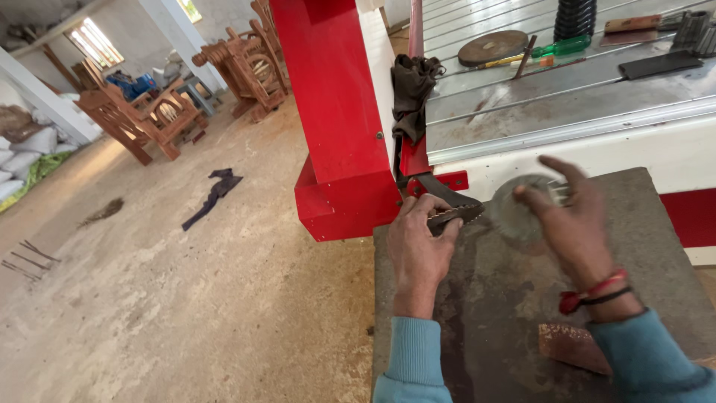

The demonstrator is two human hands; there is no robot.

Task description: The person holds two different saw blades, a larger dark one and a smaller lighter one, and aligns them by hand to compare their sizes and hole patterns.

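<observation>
Head view showed a toothed metal tool (pixel 456 215) pinched in the left hand (pixel 419 250) over the grey slab (pixel 641 224); the right hand (pixel 574 224), fingers spread, blurred, touched a round metal disc (pixel 518 213). Steadying both against the slab would probably help.

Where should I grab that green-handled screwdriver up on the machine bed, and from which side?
Grip the green handle, which is the thick end pointing right, rather than the thin shaft toward the round disc. Come from above: the screwdriver lies flat on the metal bed with open space around its handle. Both the left hand and right hand are busy lower down.
</observation>
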